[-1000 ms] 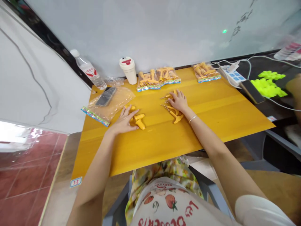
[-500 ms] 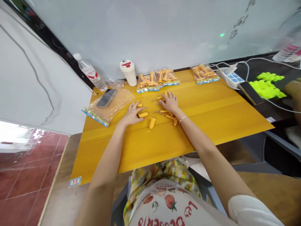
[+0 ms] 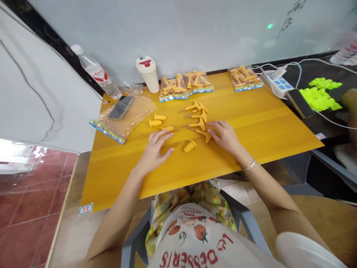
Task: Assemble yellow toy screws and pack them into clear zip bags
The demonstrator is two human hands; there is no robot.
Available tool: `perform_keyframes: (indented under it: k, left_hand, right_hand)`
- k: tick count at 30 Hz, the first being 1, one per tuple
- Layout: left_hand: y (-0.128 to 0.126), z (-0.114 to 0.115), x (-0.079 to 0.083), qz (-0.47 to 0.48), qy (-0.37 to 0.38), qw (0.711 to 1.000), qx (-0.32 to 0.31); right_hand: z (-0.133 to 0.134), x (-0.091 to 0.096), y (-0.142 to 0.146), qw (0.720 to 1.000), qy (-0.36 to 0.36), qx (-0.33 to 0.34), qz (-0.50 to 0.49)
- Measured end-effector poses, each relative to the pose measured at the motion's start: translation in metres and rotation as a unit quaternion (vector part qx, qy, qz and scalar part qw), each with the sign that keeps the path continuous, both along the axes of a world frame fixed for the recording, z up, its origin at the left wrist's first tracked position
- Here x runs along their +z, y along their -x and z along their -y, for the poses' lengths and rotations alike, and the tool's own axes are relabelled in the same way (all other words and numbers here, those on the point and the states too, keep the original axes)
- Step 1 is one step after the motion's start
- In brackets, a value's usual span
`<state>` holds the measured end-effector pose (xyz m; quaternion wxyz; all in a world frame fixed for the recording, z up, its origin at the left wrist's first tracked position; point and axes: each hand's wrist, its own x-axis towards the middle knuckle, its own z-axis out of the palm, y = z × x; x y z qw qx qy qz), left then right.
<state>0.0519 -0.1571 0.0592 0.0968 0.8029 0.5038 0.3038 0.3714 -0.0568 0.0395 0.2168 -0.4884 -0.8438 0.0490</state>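
Observation:
Several yellow T-handled corkscrews (image 3: 198, 124) lie in a rough column mid-table, their metal spiral tips pointing left. My right hand (image 3: 226, 138) is open just right of the column, its fingertips by the handle of the nearest corkscrew (image 3: 206, 136); whether they touch it I cannot tell. On the left, yellow tube-like caps lie loose: one cap (image 3: 160, 117) at the back, another cap (image 3: 155, 123) in front of it, and a third cap (image 3: 168, 128) at my left fingertips. My left hand (image 3: 153, 153) is open, fingers spread, holding nothing. A separate cap (image 3: 190, 146) lies tilted between the hands.
Clear bags of yellow corkscrews (image 3: 174, 89) line the back, with another bag (image 3: 245, 77) farther right. A white cup (image 3: 150, 76), a water bottle (image 3: 97, 72) and a phone (image 3: 121, 107) on a flat plastic bag (image 3: 139, 111) stand left. Right are a power strip (image 3: 279, 83) and neon-green pieces (image 3: 319, 98).
Both hands have drawn back toward me. My right hand has moved right, off the corkscrews; my left has come away from the caps. The front cap has turned and shifted right.

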Motion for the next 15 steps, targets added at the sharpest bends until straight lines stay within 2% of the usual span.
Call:
perform_keyframes:
  k: [4,7,9,11,13,15]
  left_hand:
    - [-0.051,-0.003,-0.006,-0.056,0.048,0.995,-0.061]
    - [-0.066,0.003,-0.007,-0.113,0.046,0.991,-0.052]
    - [-0.059,0.014,-0.008,-0.141,0.027,0.99,0.004]
    - [-0.042,0.026,-0.011,-0.148,0.011,0.984,0.094]
    - [-0.021,0.034,-0.019,-0.142,0.011,0.975,0.171]
    - [-0.004,0.035,-0.028,-0.129,0.023,0.974,0.185]
  right_hand:
    - [0.017,-0.012,0.002,0.999,-0.005,-0.002,0.036]
    - [0.024,-0.016,0.002,0.999,-0.005,-0.006,0.043]
    - [0.032,-0.012,0.002,0.999,-0.017,-0.01,0.034]
    - [0.044,-0.006,0.005,0.999,-0.03,0.021,0.011]
    - [0.058,-0.001,0.013,0.995,-0.038,0.095,0.001]
    - [0.069,0.0,0.025,0.984,-0.048,0.169,0.022]
